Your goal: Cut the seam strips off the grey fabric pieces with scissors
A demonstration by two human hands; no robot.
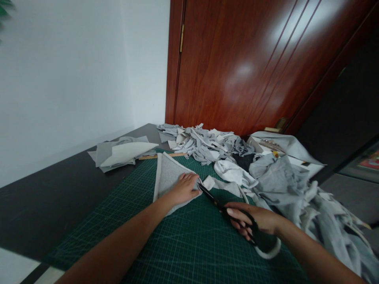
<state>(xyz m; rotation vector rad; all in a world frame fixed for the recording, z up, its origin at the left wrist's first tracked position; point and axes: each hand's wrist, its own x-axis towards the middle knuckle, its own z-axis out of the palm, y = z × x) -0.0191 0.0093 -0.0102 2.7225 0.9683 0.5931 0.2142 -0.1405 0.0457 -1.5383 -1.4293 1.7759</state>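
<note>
On the green cutting mat [189, 244] lies a pointed piece of grey fabric [168, 173] with paler edges. My left hand [186, 188] rests over its right corner, the edge held between thumb and fingers. Black scissors [217, 203] are gripped in my right hand [251, 219], fingers through the handles. Their blades point up and left, with the tips at the fabric edge right beside my left fingers. Whether the blades are around the cloth is too small to tell. A narrow pale strip [268, 254] curves below my right wrist.
Grey fabric scraps [204, 142] are heaped along the door [231, 71]. Flat fabric pieces [124, 152] are stacked at the left, near a wooden ruler [148, 157]. A white box [263, 146] and bunched grey cloth [281, 177] crowd the right side.
</note>
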